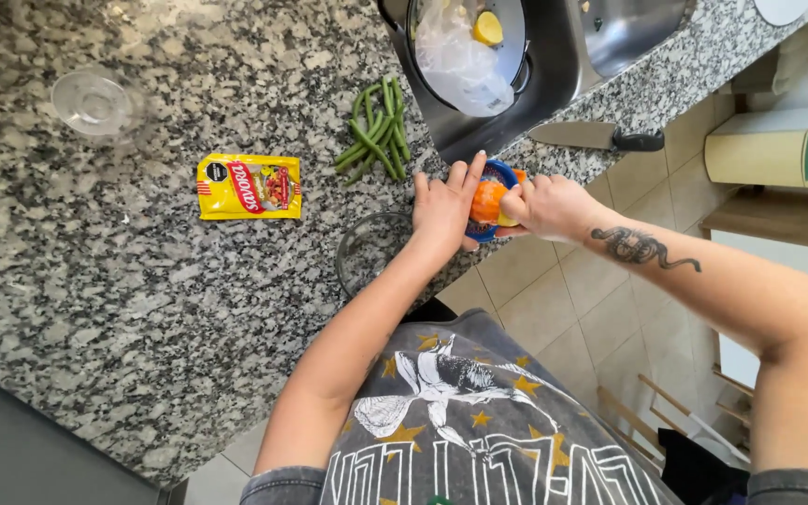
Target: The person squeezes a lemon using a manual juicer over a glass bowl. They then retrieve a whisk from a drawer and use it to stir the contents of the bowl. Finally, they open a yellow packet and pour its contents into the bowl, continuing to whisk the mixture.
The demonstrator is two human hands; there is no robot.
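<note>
Blue bowl point(505, 171) holds orange vegetable point(488, 199), both hands gripping.

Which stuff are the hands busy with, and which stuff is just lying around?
In use:
- left hand steadying the blue-rimmed grater
- right hand pressing the orange carrot on it
- glass bowl next to the left hand

Lying about:
- green beans
- yellow sauce pouch
- knife
- clear glass
- pot in the sink

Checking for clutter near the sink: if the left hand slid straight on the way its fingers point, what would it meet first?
Probably the sink's metal edge; the left hand points that way, beans slightly aside. Depth unclear.
</note>
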